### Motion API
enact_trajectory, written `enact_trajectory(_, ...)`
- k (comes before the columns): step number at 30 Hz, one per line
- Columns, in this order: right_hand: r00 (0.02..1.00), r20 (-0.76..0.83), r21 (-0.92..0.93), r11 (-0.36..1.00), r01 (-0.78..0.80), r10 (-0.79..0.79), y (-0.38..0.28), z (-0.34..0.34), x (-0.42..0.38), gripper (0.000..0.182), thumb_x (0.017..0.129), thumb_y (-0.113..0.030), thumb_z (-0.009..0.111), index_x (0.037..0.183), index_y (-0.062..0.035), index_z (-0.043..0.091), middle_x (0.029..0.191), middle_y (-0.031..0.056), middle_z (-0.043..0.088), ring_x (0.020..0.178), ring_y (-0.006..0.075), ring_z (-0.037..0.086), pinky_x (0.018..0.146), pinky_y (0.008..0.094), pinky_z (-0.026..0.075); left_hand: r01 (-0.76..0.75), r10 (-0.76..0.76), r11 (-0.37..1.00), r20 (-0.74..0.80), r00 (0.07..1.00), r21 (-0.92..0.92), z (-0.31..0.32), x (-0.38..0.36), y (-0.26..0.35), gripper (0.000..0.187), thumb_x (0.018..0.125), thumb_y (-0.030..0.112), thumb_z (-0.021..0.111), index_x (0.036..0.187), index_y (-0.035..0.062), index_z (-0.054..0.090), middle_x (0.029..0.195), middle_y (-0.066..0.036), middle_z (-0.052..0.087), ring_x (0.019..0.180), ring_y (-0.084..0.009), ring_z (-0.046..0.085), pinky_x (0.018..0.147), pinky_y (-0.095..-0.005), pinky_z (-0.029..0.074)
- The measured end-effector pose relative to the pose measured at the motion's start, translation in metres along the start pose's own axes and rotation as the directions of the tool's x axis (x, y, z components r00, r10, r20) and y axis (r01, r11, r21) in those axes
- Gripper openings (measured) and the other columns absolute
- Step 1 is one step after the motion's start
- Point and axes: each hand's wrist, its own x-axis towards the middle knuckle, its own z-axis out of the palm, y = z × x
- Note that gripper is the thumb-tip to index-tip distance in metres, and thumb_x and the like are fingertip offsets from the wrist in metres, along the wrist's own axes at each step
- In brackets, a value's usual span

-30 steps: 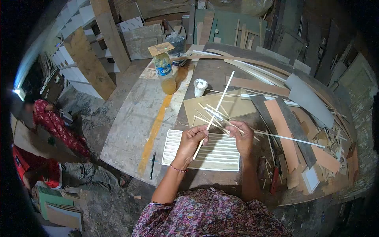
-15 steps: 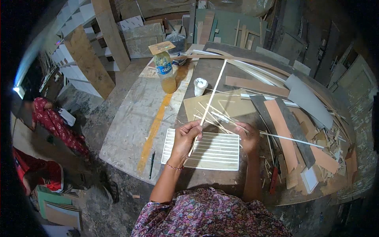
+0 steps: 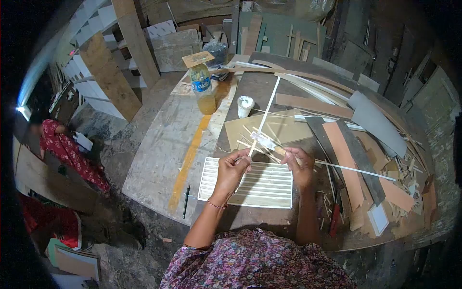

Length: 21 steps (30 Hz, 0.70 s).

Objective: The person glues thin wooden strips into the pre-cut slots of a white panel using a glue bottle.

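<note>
My left hand (image 3: 233, 174) pinches a long thin wooden strip (image 3: 270, 102), which slants up and away over the table. In my right hand (image 3: 299, 168) is a small flat stick (image 3: 279, 150) whose far end is coated in white paste (image 3: 263, 139). That coated end meets the strip just beyond my left fingers. Below both hands lies a white slatted panel (image 3: 269, 195), partly covered by my left hand. A white-smeared cup (image 3: 245, 106) stands beyond, beside a brown board (image 3: 293, 127) with several thin sticks on it.
A bottle (image 3: 202, 91) of yellowish liquid, with a wooden piece on top, stands at the back left. A pen (image 3: 186, 201) lies left of the panel. Red-handled tool (image 3: 334, 219), wood strips (image 3: 342, 164) and offcuts crowd the right. A person in red patterned clothes (image 3: 72, 149) is at far left.
My right hand has turned the stick so its white-coated end has come up against the wooden strip. My left hand has shifted slightly right, still pinching the strip.
</note>
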Motion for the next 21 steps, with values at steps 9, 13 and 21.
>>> enact_trajectory(9,0.985,-0.117,0.158,0.982,-0.105,0.125,0.003,-0.011,0.011,0.021,0.079,-0.015,0.053,0.092,0.0004,0.059,0.057,0.0017,0.054,0.051,0.0055,0.047,0.049,0.019,0.036,-0.041,0.04,0.999,0.076,0.996,0.011,0.0,-0.009,-0.005,0.022,0.077,0.0,0.056,0.097,-0.0073,0.056,0.067,-0.003,0.055,0.054,-0.008,0.048,0.05,-0.0193,0.036)
enact_trajectory(13,0.983,0.048,0.27,0.945,-0.186,0.179,0.003,-0.013,0.005,0.019,0.078,-0.013,0.054,0.088,0.0032,0.057,0.055,0.0017,0.052,0.044,0.0044,0.041,0.042,0.0167,0.029,-0.041,0.044,0.998,0.062,0.997,-0.04,0.004,-0.008,-0.007,0.022,0.077,0.0,0.055,0.098,-0.0069,0.056,0.07,-0.004,0.055,0.055,-0.0089,0.048,0.049,-0.0201,0.037)
enact_trajectory(21,0.971,0.169,0.4,0.888,-0.226,0.171,0.007,-0.024,-0.01,0.019,0.078,-0.012,0.055,0.088,0.0032,0.057,0.053,0.0018,0.05,0.043,0.0034,0.039,0.041,0.0156,0.026,-0.003,0.005,0.997,0.041,0.999,-0.072,0.015,-0.023,-0.012,0.026,0.08,0.007,0.056,0.102,-0.0051,0.055,0.074,-0.006,0.059,0.055,-0.0066,0.05,0.048,-0.0182,0.038)
